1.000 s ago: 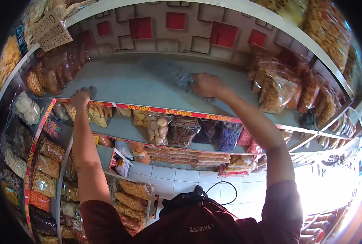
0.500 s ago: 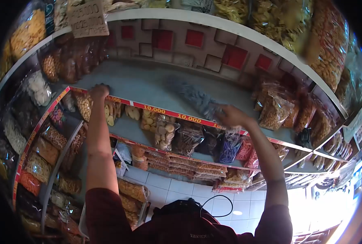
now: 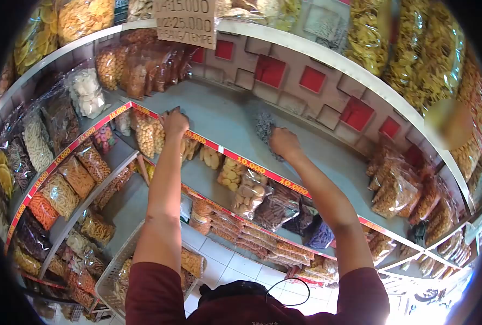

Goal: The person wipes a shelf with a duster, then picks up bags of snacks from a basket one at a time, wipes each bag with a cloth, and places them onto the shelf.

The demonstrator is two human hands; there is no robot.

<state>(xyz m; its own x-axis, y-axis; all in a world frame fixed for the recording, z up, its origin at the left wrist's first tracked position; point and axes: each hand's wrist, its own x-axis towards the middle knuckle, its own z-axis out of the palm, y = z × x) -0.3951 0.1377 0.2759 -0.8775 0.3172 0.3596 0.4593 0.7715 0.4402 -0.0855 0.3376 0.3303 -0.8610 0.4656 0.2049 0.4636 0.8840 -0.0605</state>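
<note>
A fluffy grey duster [image 3: 264, 129] lies against the surface of the grey shelf [image 3: 214, 111], its far end blurred by motion near the back wall. My right hand [image 3: 285, 143] is closed around the near end of the duster; the handle is hidden in the fist. On the shelf's front edge, along the red price strip [image 3: 235, 157], my left hand [image 3: 175, 122] rests with its fingers curled over the rim. Just below my left hand hangs a bag of round tan snacks [image 3: 149, 132].
Bagged snacks [image 3: 395, 187] stand at the shelf's right end, brown packets [image 3: 154, 67] at its left. A cardboard price sign [image 3: 185, 24] hangs from the upper shelf [image 3: 306, 40]. Lower down is a plastic basket [image 3: 111, 276] with bags. White floor tiles [image 3: 241, 265] show below.
The view has swung left, so the shelves appear further right. My right hand has carried the duster inward from the front edge toward the back wall. My left hand stays on the edge.
</note>
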